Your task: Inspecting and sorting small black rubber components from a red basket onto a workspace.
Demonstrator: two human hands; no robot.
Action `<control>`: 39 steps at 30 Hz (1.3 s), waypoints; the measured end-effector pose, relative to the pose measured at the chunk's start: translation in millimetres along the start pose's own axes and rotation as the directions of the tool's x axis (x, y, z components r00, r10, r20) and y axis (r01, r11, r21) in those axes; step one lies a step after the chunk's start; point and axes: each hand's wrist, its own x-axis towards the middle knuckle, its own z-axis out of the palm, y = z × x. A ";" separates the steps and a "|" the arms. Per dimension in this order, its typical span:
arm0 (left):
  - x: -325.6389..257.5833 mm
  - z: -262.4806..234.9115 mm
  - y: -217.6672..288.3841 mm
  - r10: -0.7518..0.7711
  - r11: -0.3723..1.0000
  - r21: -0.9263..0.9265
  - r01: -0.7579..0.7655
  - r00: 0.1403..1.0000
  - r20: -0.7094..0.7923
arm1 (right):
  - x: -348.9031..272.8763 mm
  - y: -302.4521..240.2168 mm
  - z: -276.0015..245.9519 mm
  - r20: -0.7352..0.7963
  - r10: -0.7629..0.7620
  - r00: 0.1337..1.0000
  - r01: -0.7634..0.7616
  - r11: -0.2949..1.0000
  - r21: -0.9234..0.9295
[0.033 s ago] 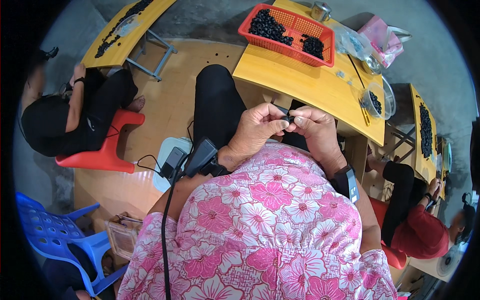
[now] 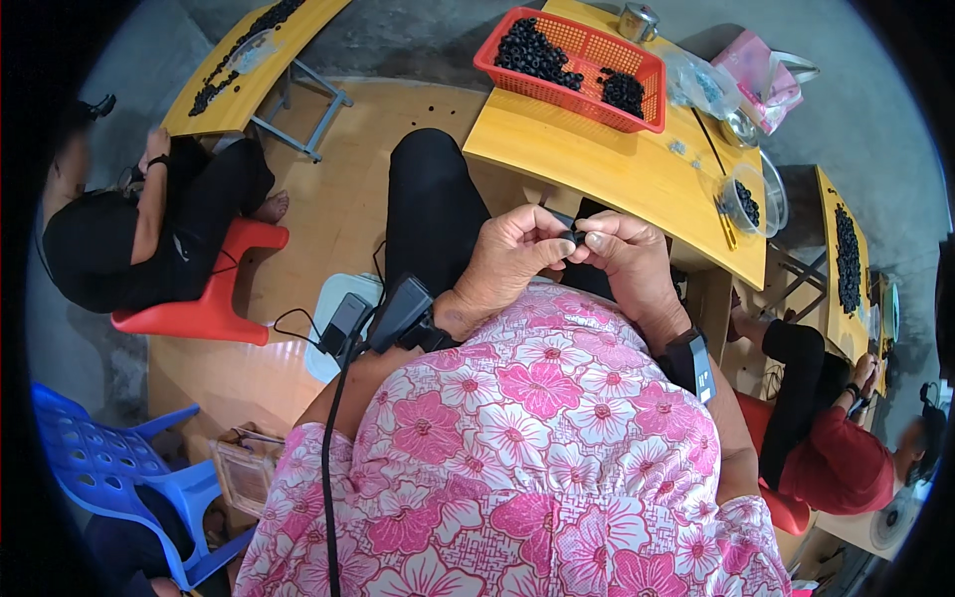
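Note:
Above my lap, my left hand (image 2: 512,249) and my right hand (image 2: 629,259) meet fingertip to fingertip. Between their thumbs and forefingers they pinch a small black part (image 2: 574,237), mostly covered by the fingers, so its exact shape does not show. Beyond my hands, a red plastic basket (image 2: 637,121) on the yellow table (image 2: 557,129) holds two heaps of small black ring-like parts (image 2: 532,50). Toward the table's right side, a clear plastic tub (image 2: 731,211) contains more of these black parts.
A yellow-handled tool (image 2: 727,231) lies by the tub. Clear plastic bags (image 2: 704,85), a metal cup (image 2: 638,22) and a pink bag (image 2: 761,75) are farther back. A cable (image 2: 333,478) runs along my left arm. People sit at other tables left and right; a blue chair (image 2: 129,478) stands lower left.

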 end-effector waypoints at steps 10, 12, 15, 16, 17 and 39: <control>-0.9 -0.4 -0.4 0.022 0.999 0.046 -0.022 1.000 0.004 | 2.1 4.4 -6.1 0.135 0.153 0.979 -0.186 0.941 0.284; -1.4 -0.3 0.9 0.025 0.999 0.041 -0.026 1.000 0.012 | 2.0 3.3 -4.9 0.174 0.155 0.973 -0.203 0.929 0.310; -1.5 0.8 2.9 0.046 0.997 0.068 -0.047 0.999 0.016 | 2.0 1.8 -3.8 0.227 0.142 0.963 -0.217 0.913 0.346; -1.2 1.1 3.1 0.051 0.996 0.079 -0.052 0.999 0.013 | 2.1 1.0 -3.3 0.250 0.150 0.957 -0.231 0.912 0.338; -1.2 1.0 3.3 0.057 0.994 0.092 -0.058 0.998 0.008 | 2.5 0.9 -2.9 0.275 0.158 0.949 -0.247 0.912 0.329; 0.5 -5.2 -4.4 0.265 0.897 0.356 -0.263 0.963 0.043 | 0.6 4.8 0.1 0.353 0.182 0.918 -0.281 0.926 0.253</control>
